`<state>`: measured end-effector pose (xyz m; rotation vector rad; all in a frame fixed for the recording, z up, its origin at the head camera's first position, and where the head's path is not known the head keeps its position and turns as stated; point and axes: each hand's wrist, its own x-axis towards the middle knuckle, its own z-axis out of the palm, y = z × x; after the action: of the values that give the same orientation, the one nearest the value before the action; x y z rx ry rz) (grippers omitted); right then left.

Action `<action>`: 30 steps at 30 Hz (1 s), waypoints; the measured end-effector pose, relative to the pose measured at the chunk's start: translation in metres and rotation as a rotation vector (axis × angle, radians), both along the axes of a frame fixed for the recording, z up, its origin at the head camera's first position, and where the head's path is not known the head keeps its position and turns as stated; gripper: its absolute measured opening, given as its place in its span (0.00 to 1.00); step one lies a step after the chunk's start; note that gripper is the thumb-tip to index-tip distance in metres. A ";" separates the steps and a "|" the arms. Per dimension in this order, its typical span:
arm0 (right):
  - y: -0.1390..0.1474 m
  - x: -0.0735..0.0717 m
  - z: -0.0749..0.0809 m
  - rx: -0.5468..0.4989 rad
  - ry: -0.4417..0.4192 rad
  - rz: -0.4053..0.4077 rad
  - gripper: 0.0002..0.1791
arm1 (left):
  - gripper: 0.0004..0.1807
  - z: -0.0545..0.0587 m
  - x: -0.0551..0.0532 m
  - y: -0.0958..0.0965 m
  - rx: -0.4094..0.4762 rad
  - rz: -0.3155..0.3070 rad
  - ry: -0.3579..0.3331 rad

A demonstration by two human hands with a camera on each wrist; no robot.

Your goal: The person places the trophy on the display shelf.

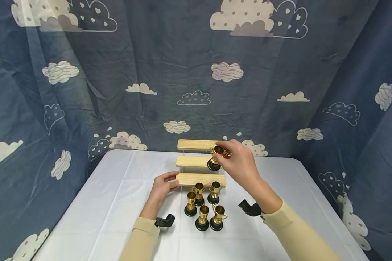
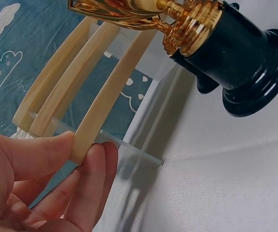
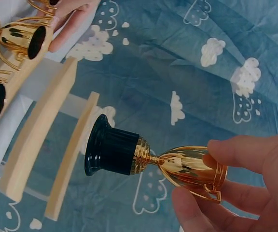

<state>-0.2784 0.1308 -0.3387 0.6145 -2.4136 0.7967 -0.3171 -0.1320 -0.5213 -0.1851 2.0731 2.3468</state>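
Observation:
My right hand [image 1: 239, 161] holds a small gold trophy cup [image 3: 187, 166] by its bowl, thumb and fingers around the rim. The cup's black base [image 3: 112, 147] points toward a three-step wooden rack [image 1: 200, 179] and overlaps the middle step in the head view. My left hand [image 1: 161, 189] pinches the left end of the rack's lowest step [image 2: 107, 99], thumb on one side and fingers on the other. Several more gold trophies [image 1: 202, 214] with black bases stand upright on the table just in front of the rack.
The rack's wooden steps sit on clear side panels [image 2: 134, 147]. A white cloth covers the table [image 1: 111, 203]. Behind it hangs a dark blue curtain [image 1: 169, 65] with cloud patterns. Black wrist straps with mounts [image 1: 165, 220] stick out from both wrists.

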 end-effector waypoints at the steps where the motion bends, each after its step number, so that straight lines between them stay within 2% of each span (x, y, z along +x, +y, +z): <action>1: -0.001 -0.001 0.001 0.002 0.005 0.002 0.19 | 0.21 0.000 0.000 0.000 0.003 0.000 -0.003; 23: -0.023 -0.024 0.019 0.028 0.007 0.026 0.16 | 0.21 0.000 -0.002 -0.002 0.007 -0.013 0.016; 30: -0.034 -0.027 0.026 0.025 -0.001 0.050 0.16 | 0.21 -0.001 -0.003 -0.002 0.003 -0.019 0.013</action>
<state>-0.3054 0.0967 -0.3129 0.6867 -2.4207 0.7878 -0.3202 -0.1342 -0.5221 -0.1494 2.0671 2.3468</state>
